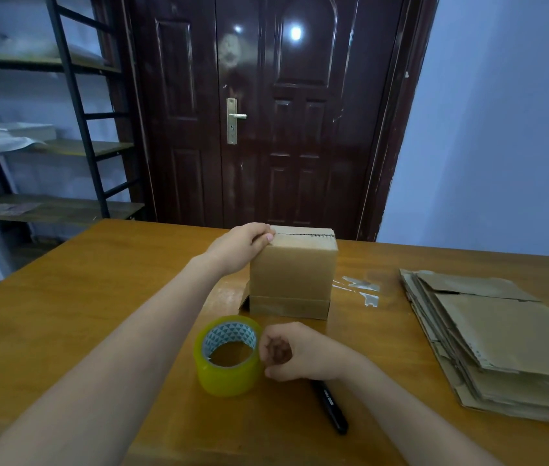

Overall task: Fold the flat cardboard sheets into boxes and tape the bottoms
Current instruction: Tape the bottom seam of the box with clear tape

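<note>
Head view: my left hand rests curled on the folded box, its upturned bottom seam closed; nearer, my right hand grips the tape roll; right, flat cardboard sheets await folding.

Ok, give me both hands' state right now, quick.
Left hand: grips the top left edge of the folded box.
Right hand: curled against the tape roll; grip cannot be told.
</note>
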{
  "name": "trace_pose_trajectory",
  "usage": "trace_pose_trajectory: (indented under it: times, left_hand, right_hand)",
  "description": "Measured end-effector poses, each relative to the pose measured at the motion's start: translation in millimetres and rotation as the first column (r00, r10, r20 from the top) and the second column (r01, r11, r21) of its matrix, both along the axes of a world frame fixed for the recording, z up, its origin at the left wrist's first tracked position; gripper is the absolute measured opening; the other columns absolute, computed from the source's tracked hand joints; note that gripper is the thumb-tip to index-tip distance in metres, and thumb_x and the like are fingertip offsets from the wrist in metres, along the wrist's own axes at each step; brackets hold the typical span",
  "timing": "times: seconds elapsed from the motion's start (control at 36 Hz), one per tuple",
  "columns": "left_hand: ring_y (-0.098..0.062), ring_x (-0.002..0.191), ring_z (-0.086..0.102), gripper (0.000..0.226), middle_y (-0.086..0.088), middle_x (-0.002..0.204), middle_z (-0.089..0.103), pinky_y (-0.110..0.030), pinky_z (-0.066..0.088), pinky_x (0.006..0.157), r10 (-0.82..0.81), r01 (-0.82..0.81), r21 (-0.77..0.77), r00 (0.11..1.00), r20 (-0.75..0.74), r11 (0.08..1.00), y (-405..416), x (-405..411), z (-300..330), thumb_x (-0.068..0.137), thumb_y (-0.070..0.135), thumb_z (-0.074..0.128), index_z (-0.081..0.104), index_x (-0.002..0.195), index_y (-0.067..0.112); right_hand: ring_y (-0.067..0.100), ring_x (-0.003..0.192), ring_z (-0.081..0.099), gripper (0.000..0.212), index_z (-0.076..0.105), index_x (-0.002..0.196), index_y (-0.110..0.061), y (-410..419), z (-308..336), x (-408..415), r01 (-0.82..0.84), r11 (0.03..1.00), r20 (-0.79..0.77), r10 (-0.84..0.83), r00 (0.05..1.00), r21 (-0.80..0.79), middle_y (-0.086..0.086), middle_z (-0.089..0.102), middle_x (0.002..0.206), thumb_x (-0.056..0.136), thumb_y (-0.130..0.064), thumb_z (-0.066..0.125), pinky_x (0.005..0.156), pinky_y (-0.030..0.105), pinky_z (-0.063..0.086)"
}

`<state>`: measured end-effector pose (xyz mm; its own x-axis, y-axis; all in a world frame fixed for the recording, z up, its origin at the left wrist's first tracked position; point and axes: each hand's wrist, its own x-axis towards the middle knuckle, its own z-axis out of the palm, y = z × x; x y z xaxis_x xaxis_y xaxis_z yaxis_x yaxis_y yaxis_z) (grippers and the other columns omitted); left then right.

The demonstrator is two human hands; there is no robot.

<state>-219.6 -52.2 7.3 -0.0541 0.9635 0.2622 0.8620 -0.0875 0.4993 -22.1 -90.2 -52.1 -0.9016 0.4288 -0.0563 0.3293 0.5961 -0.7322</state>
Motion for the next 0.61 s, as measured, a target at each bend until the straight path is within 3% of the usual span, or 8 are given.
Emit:
trace_pose_trajectory:
  times: [0.08,0.17,0.28,0.44,0.53,0.61]
  left_hand:
    - [-0.019,0.132,0.042,0.037,0.003,0.144,0.046,-0.043,0.038,0.106,-0.002,0.002,-0.002,1.0,0.0,1.0,-1.3,1.0,1.5,0.101,0.036,0.037,0.051,0.133,0.024]
    - [-0.019,0.127,0.045,0.033,0.003,0.14,0.05,-0.043,0.04,0.104,-0.018,0.018,-0.004,1.0,0.014,1.0,-1.6,1.2,3.6,0.101,0.033,0.038,0.055,0.127,0.022]
    - [-0.022,0.113,0.054,0.026,-0.003,0.125,0.059,-0.047,0.045,0.095,-0.013,0.012,0.036,1.0,0.006,0.999,1.1,0.7,5.8,0.1,0.029,0.041,0.059,0.115,0.017]
    - [-0.024,0.107,0.054,0.033,-0.005,0.124,0.055,-0.044,0.046,0.093,0.043,-0.045,0.017,0.996,0.082,0.999,6.4,5.2,10.1,0.094,0.028,0.049,0.05,0.127,0.021]
    - [-0.025,0.117,0.05,0.04,-0.004,0.128,0.054,-0.046,0.041,0.101,0.037,-0.046,0.12,0.996,0.079,0.992,7.0,4.1,15.3,0.088,0.023,0.055,0.052,0.129,0.02]
    - [-0.015,0.113,0.05,0.031,-0.002,0.12,0.058,-0.032,0.04,0.099,0.025,-0.093,0.33,0.978,0.206,0.939,-4.4,12.8,31.7,0.09,0.012,0.054,0.06,0.12,0.014]
  right_hand:
    - [0.009,0.082,0.054,0.02,0.058,0.096,-0.021,-0.2,9.7,-1.2,0.015,0.999,-0.021,-0.016,1.0,-0.034,-0.001,0.059,0.093,0.083,-0.007,0.066,0.079,0.031,0.051]
    - [0.009,0.078,0.056,0.021,0.059,0.103,-0.009,-1.3,26.4,-4.3,0.021,0.996,-0.068,-0.027,0.997,-0.085,0.004,0.058,0.093,0.084,-0.002,0.063,0.075,0.027,0.052]
    - [0.007,0.066,0.055,0.021,0.058,0.097,-0.01,-1.5,51.4,-11.8,0.059,0.985,-0.152,-0.084,0.985,-0.161,0.008,0.057,0.086,0.083,0.005,0.059,0.069,0.026,0.049]
    - [0.01,0.059,0.057,0.054,0.042,0.127,-0.014,-0.5,90.8,-9.9,0.083,0.984,-0.102,-0.1,0.99,-0.156,0.017,0.058,0.083,0.081,0.01,0.06,0.059,0.019,0.049]
    - [0.008,0.059,0.056,0.054,0.044,0.129,-0.014,-0.7,116.5,2.3,0.099,0.99,-0.071,-0.107,0.992,-0.105,0.011,0.059,0.078,0.082,0.008,0.059,0.059,0.019,0.05]
    - [0.01,0.055,0.057,0.048,0.048,0.124,-0.01,2.9,140.3,15.1,0.145,0.981,-0.104,-0.159,0.982,-0.131,0.01,0.059,0.074,0.082,0.011,0.059,0.056,0.021,0.051]
